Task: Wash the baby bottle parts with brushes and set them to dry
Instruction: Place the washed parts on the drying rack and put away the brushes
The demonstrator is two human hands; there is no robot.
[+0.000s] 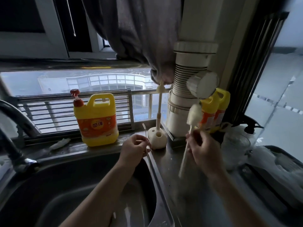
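Observation:
My left hand pinches a thin clear bottle straw over the right rim of the steel sink. My right hand grips the long white handle of a sponge bottle brush, its head pointing up and away over the counter. A cream brush stand sits on the ledge between my hands, with another long-handled brush upright in it. A white brush lies flat on the ledge at the left.
A yellow detergent jug stands on the ledge, two more yellow bottles at the right behind a white drain pipe. The tap arches at the left. Plastic bags and a dark tray lie right.

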